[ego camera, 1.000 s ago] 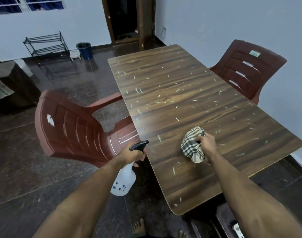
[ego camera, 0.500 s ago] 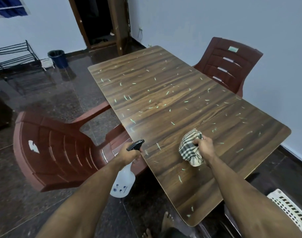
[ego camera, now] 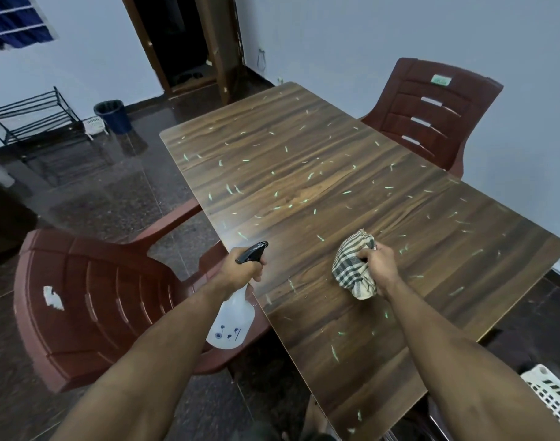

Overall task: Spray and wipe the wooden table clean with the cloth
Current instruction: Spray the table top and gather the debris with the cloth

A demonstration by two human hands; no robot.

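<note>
The left hand (ego camera: 243, 270) is clenched round the neck of a spray bottle (ego camera: 231, 319), at about 7 o'clock from the middle of the bench (ego camera: 320, 186), just over its left edge. The black nozzle points toward 1 o'clock across the wood, which looks chosen so the mist lands on the dirty stretch ahead; a faint pale haze just past the nozzle may be spray, though it is too thin to be sure. The bottle's body hangs below the edge, off the bench, over the near chair (ego camera: 91, 300).

The right hand (ego camera: 375, 265) grasps a checked cloth (ego camera: 353, 268), bunched into a pad and pressed on the bench at about 5 o'clock. It waits clear of the nozzle's line, probably so it can wipe once the wood is wet.

Pale green flecks (ego camera: 310, 176) lie scattered over nearly the whole top, so the cleaning seems barely begun.

The trigger finger is hidden behind the hand, so whether it is squeezing cannot be told. The far chair (ego camera: 431, 113) at 2 o'clock is partly behind the bench, and a white basket (ego camera: 552, 399) is cut off at the lower right.
</note>
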